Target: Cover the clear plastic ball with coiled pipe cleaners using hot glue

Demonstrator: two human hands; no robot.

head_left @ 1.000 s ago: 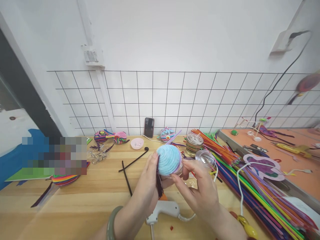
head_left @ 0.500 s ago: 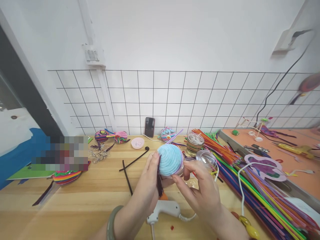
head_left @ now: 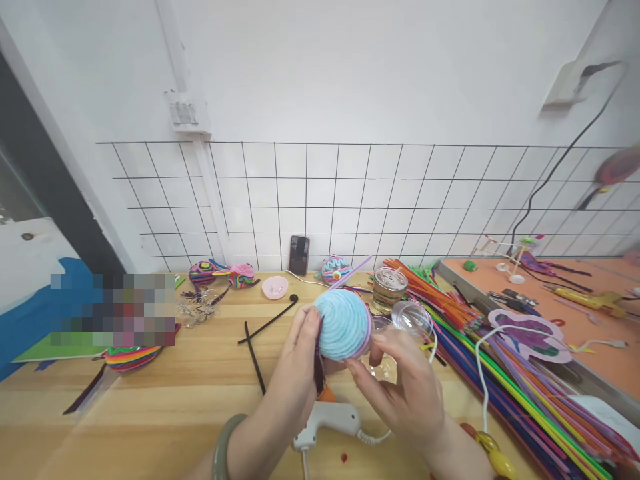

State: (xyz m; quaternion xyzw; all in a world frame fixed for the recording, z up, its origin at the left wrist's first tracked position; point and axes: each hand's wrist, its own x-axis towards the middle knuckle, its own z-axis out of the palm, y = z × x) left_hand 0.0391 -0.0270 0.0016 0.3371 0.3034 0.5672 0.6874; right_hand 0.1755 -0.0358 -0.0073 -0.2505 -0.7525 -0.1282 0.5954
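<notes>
A light-blue dome of coiled pipe cleaner with a lilac rim [head_left: 344, 324] is held up above the wooden table between both hands. My left hand [head_left: 295, 373] grips its left side, fingers closed round it, with a dark tassel-like strand hanging by the palm. My right hand [head_left: 405, 390] pinches its lower right edge with thumb and fingers. A lilac pipe-cleaner end [head_left: 353, 271] sticks up behind the dome. Below the hands lies a white glue gun [head_left: 327, 421].
A large heap of coloured pipe cleaners [head_left: 505, 373] covers the right of the table. Clear plastic cup [head_left: 411, 316], jar [head_left: 387, 288], pink dish [head_left: 275, 287], phone [head_left: 299, 255], black strands [head_left: 255, 353] and finished striped pieces [head_left: 131, 357] lie around. An orange tray [head_left: 575, 327] is at the right.
The blue dome has tilted and turned slightly in my hands, its face now more toward the right. Both hands stay on it in nearly the same place.
</notes>
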